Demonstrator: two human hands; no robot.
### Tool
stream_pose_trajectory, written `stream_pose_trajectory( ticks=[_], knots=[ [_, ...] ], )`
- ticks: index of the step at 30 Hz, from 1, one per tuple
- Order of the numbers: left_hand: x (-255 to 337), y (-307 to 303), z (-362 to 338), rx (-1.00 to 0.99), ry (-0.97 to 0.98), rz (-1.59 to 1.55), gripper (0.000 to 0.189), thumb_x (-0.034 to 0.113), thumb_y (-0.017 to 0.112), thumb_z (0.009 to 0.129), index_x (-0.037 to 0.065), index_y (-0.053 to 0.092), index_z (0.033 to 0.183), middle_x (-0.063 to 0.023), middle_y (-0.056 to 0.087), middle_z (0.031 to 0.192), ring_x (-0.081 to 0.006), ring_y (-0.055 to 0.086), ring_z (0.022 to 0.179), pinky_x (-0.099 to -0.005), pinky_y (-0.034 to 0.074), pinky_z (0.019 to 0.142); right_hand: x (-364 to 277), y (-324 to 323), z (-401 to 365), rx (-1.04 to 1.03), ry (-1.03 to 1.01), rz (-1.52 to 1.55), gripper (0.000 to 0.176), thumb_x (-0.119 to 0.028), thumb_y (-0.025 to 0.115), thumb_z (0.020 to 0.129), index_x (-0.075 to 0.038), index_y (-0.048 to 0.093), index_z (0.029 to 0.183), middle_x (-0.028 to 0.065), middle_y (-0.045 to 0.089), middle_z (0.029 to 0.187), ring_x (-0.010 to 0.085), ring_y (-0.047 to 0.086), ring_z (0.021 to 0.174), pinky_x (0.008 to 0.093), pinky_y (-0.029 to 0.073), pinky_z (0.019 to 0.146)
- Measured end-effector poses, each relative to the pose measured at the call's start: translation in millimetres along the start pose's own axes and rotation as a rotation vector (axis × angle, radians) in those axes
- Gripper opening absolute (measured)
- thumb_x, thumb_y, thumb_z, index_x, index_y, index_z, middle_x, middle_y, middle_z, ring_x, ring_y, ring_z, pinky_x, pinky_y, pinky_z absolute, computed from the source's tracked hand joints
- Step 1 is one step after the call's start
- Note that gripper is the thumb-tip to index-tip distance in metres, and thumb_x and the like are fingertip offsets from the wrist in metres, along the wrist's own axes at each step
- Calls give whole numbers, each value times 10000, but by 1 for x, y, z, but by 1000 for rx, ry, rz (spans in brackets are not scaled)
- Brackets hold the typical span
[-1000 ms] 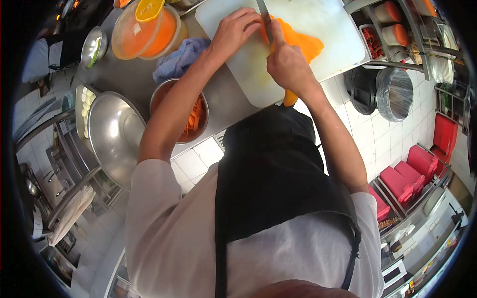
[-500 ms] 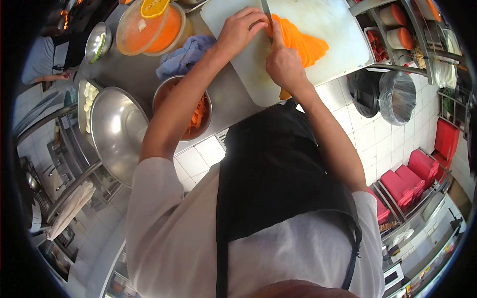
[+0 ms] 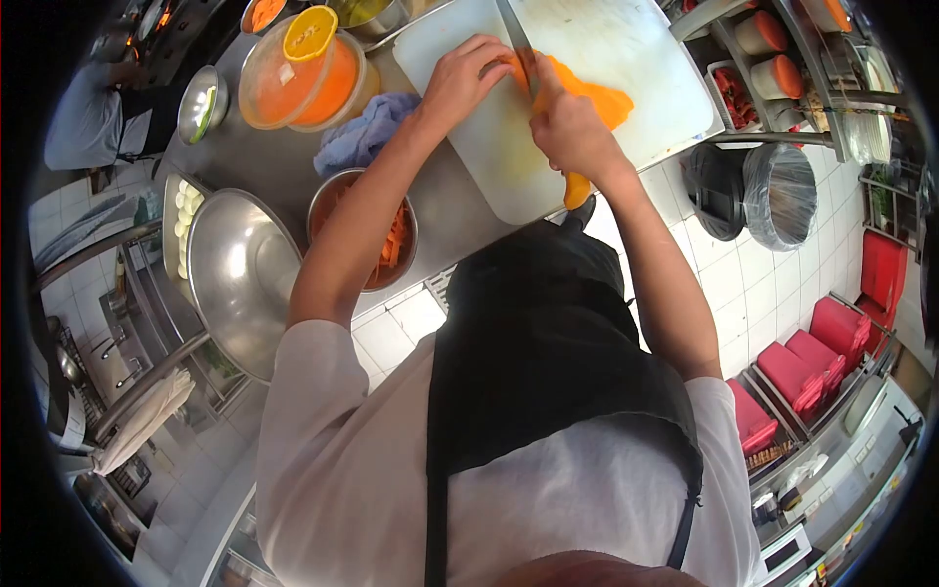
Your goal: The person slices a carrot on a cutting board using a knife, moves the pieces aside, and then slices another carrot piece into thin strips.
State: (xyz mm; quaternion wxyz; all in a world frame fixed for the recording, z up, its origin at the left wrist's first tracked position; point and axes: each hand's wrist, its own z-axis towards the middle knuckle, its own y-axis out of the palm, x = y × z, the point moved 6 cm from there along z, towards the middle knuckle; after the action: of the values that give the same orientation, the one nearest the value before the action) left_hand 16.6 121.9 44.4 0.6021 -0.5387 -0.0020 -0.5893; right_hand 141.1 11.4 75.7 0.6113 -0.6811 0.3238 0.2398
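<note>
My right hand (image 3: 575,127) is closed around the orange handle of a kitchen knife (image 3: 514,31), its index finger stretched along the blade. The blade points away from me over the white cutting board (image 3: 665,59). My left hand (image 3: 468,83) is bent with its fingertips on an orange piece, seemingly carrot, just left of the blade; the fingers partly hide it. Right of the knife lies an overlapping spread of thin carrot slices (image 3: 611,103), partly covered by my right hand. Below my left forearm stands a metal bowl (image 3: 411,256) with cut carrot strips.
A blue cloth (image 3: 357,137) and plastic tubs (image 3: 262,98) with orange contents stand left of the board, a halved orange citrus (image 3: 310,33) on top. A large steel bowl (image 3: 240,279) sits at the counter's left end. Another person (image 3: 83,122) stands at far left. A lined bin (image 3: 780,196) is at right.
My right hand and the knife have shifted slightly toward me, and more of the handle and blade shows. The left hand stays beside the blade. The whole view has moved slightly.
</note>
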Motion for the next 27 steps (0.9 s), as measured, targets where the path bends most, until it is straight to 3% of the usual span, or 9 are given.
stream_pose_trajectory(
  ticks=[10,19,27],
  knots=[
    [5,-4,1,-31,64,50,224,79,773,866,51,688,1071,-83,680,1101,-309,686,944,-384,563,809,-25,-23,-2,-140,194,155,582,-18,453,870,-85,401,1446,203,689,771,260,634,470,384,559,509],
    [7,-4,1,-34,84,46,227,73,771,865,54,680,1073,-84,677,1110,-320,681,960,-390,562,806,-24,-20,-1,-143,219,111,650,-17,462,876,-65,348,1515,235,701,882,267,649,498,387,577,545],
    [8,-5,-2,-36,90,51,237,82,760,879,53,675,1098,-88,676,1132,-332,674,984,-397,559,825,-16,-11,1,-107,137,35,653,-6,460,881,-49,340,1521,241,704,885,279,649,488,389,583,531]
  ],
)
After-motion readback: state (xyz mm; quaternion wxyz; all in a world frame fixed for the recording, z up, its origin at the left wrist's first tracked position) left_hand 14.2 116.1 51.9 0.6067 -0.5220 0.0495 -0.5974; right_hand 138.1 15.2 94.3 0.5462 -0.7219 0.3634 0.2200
